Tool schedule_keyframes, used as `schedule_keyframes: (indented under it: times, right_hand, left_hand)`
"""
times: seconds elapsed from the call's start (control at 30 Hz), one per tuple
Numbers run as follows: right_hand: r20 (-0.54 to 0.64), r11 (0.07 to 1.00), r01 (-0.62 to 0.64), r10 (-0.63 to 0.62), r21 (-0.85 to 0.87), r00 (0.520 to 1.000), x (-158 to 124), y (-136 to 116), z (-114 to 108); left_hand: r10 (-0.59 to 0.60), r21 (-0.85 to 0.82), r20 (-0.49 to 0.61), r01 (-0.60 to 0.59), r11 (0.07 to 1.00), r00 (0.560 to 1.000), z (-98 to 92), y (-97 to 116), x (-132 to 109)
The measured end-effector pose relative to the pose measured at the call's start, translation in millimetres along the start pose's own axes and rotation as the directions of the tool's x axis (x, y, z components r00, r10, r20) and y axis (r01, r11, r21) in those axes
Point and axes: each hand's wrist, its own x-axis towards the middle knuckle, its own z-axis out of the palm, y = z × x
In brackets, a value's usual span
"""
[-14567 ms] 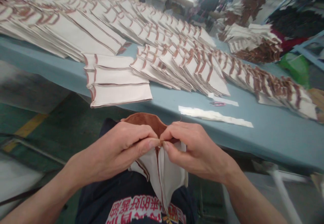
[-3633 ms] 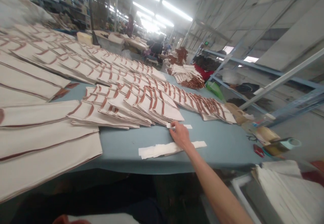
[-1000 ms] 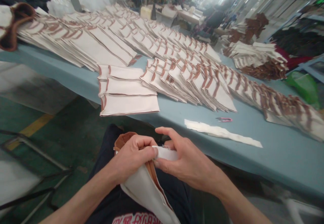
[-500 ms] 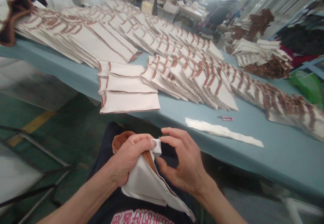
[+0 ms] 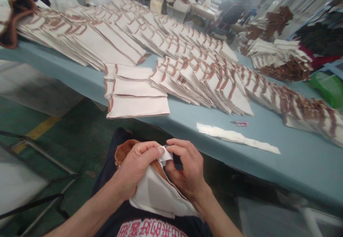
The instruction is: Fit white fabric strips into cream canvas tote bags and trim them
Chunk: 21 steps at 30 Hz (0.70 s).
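Note:
Over my lap, my left hand [image 5: 139,165] is closed around a cream fabric piece [image 5: 155,194] with brown lining and seam edges. Its thumb presses a small white label [image 5: 166,154] against the edge of the fabric. My right hand [image 5: 186,165] has its fingertips and thumb closed about the label's free end, and its wrist lies near the lower fabric edge. A brown flap of the piece [image 5: 124,153] sticks out behind my left hand. On the table lie a strip of white labels [image 5: 235,137] and pink-handled thread snips [image 5: 239,123].
The blue-covered table [image 5: 268,172] bears long overlapping rows of cream pieces with brown edges [image 5: 209,76]. A few more lie flat at the near edge [image 5: 139,106]. Brown and cream bundles [image 5: 281,58] and a green bag [image 5: 327,88] are on the right. Metal stand legs [image 5: 48,158] are at left.
My right hand has moved left and closed its fingers in on the label, which now lies more sideways. My left hand keeps its hold on the fabric.

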Motion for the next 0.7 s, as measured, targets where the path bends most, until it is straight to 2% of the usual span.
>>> schedule_keyframes:
  times: [0.23, 0.4, 0.7]
  right_hand:
    - [0.021, 0.998, 0.058, -0.058, 0.003, 0.998, -0.9, -2.0, 1.4]
    - [-0.003, 0.998, 0.052, -0.052, 0.027, 0.999, -0.8, -2.3, 2.4]
    - [-0.027, 0.992, 0.059, -0.057, 0.11, 0.998, -4.3, -7.4, 7.3]
  left_hand:
    - [0.164, 0.167, 0.037, -0.168, 0.972, 0.986, -1.6, -0.5, -0.4]
    - [0.275, 0.328, 0.061, -0.28, 0.902, 0.959, -6.1, 1.8, -2.3]
    - [0.254, 0.391, 0.114, -0.279, 0.877, 0.96, -9.3, -0.5, -3.2]
